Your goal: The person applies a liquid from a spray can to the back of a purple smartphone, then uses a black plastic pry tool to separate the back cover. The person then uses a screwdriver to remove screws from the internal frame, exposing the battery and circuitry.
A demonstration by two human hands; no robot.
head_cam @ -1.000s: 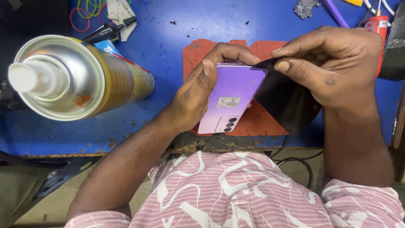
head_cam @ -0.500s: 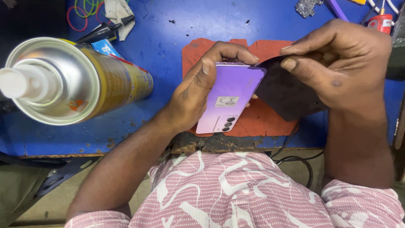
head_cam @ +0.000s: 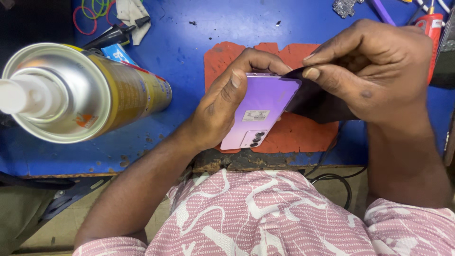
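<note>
Two hands are working over a red mat (head_cam: 294,137) on the blue counter (head_cam: 199,42). We are gripping a purple phone (head_cam: 260,114) in our left hand (head_cam: 222,104), fingers clamped around its left edge and far end, its back facing up with the camera cluster toward the near edge. Our right hand (head_cam: 374,61) is pinching a dark flat sheet (head_cam: 317,104) between thumb and fingers, touching the phone's right edge. We are seeing a large spray can (head_cam: 85,95) lying at the left, close to the camera. Coloured rubber bands (head_cam: 92,12) and a crumpled cloth (head_cam: 130,12) are lying at the far left, a red tool (head_cam: 433,33) at the far right.
</note>
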